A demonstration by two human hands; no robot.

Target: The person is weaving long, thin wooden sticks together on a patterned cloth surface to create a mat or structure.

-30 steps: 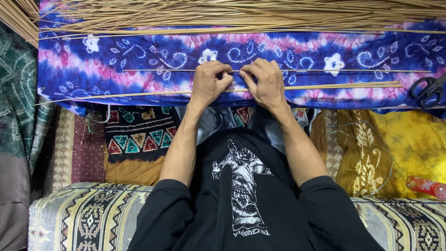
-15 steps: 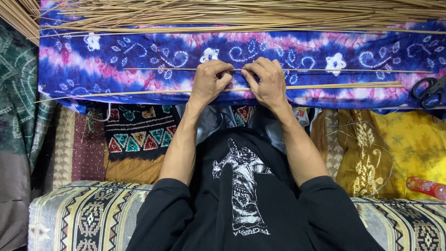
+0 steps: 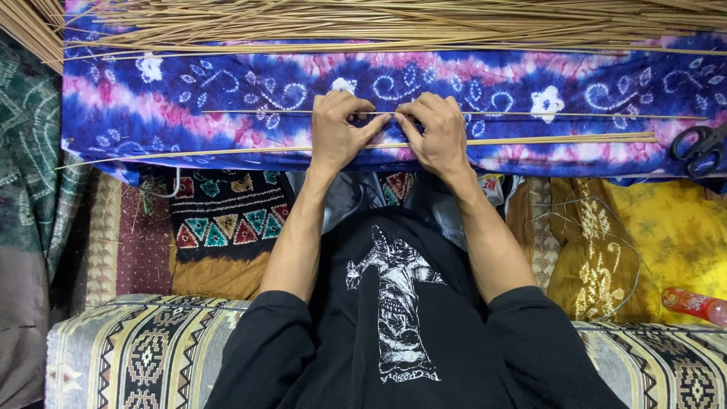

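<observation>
My left hand (image 3: pixel 338 130) and my right hand (image 3: pixel 435 130) rest side by side on a blue and pink tie-dye cloth (image 3: pixel 189 98). Both pinch one thin tan stick (image 3: pixel 530 114) that runs left to right across the cloth, their fingertips meeting at its middle. Just below it lies a thicker bundle of long sticks (image 3: pixel 560 139), passing under my hands. A big heap of the same tan sticks (image 3: pixel 379 23) covers the far edge of the cloth.
Black scissors (image 3: pixel 700 148) lie at the cloth's right end. A yellow patterned cloth (image 3: pixel 666 227) and a red bottle (image 3: pixel 693 304) are at the right, green fabric (image 3: pixel 30 151) at the left, a patterned cushion (image 3: pixel 144 348) near my lap.
My hands have barely moved; the fingertips have shifted slightly along the thin stick while keeping their pinch.
</observation>
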